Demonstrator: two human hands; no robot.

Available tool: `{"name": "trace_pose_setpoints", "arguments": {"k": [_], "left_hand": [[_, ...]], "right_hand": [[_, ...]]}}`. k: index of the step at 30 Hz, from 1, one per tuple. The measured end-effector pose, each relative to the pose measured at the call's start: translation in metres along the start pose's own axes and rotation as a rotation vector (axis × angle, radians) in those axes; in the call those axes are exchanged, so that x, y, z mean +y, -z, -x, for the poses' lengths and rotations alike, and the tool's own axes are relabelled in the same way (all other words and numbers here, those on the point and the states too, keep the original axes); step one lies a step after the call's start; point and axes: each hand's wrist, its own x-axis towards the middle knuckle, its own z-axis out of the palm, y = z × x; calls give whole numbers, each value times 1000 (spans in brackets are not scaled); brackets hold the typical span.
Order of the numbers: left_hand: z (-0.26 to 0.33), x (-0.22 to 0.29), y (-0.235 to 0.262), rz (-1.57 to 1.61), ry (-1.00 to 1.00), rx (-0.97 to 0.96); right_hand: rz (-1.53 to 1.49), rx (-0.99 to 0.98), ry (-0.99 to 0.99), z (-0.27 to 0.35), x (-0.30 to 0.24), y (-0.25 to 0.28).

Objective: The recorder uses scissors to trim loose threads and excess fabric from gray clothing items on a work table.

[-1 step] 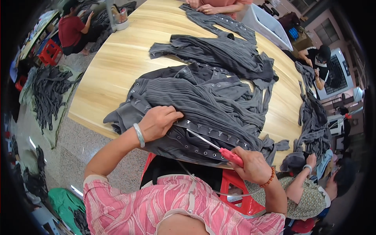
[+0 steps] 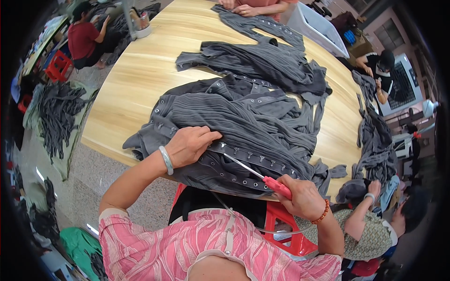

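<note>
A dark grey ribbed garment [image 2: 215, 112] lies bunched near the table's front edge. Its front strip [image 2: 255, 158] carries a row of small metal hooks, and a second edge below has metal eyelets. My left hand [image 2: 193, 145] is closed on the cloth at the strip's left end, fingertips tucked into a fold. In my right hand [image 2: 300, 197] is a tool with a pinkish-red handle [image 2: 277, 187] and a long, thin metal shaft. The shaft's tip touches or hovers just over the strip near the leftmost visible hook; I cannot tell which.
More grey garments [image 2: 253, 61] lie farther back on the wooden table [image 2: 126, 93]. A person's hands [image 2: 243, 9] work at the far edge, beside a white plastic bin [image 2: 318, 30]. Another person [image 2: 361, 229] sits close on my right. A cup of tools [image 2: 143, 29] stands far left.
</note>
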Motion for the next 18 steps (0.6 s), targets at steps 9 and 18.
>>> {"name": "trace_pose_setpoints", "arguments": {"k": [9, 18], "left_hand": [[-43, 16, -5, -298, -332, -311], [-68, 18, -26, 8, -351, -389]], "right_hand": [[-36, 47, -101, 29, 25, -8], [-97, 98, -131, 54, 39, -15]]}}
